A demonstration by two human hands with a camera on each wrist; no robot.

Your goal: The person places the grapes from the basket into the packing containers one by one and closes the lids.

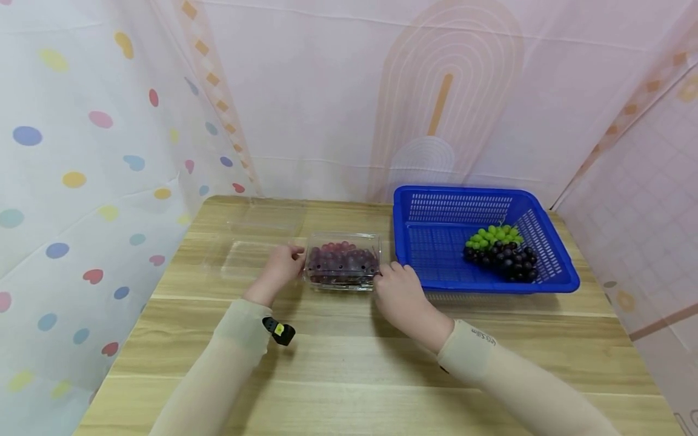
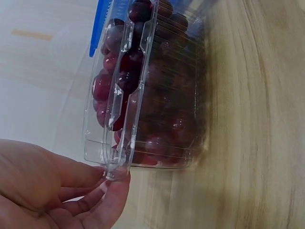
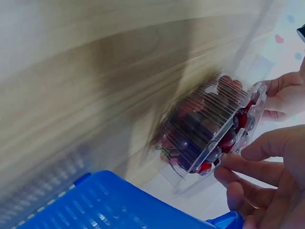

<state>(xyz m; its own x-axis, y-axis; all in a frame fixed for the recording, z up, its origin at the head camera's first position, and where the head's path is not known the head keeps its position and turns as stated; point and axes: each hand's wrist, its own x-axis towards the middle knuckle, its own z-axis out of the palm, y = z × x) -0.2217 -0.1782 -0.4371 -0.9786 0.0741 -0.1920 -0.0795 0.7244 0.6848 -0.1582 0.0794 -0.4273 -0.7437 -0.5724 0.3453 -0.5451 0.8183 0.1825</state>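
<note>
A clear plastic clamshell box [image 1: 342,261] of dark red grapes [image 2: 126,71] stands on the table with its lid down over the fruit. At its left front corner, my left hand [image 1: 280,266] pinches the rim between thumb [image 2: 78,172] and index finger. My right hand [image 1: 400,297] is at the opposite corner, where thumb and fingertips pinch the rim's edge in the right wrist view. Through the ribbed side of the box, more grapes and a bit of green stem [image 3: 167,151] show.
Right of the box stands a blue plastic basket [image 1: 485,284] holding green grapes [image 1: 493,236] and black grapes [image 1: 507,261]. Empty clear plastic packaging [image 1: 248,257] lies at the back left of the wooden table [image 1: 349,375]. Patterned curtains [image 1: 316,91] hang behind and beside the table.
</note>
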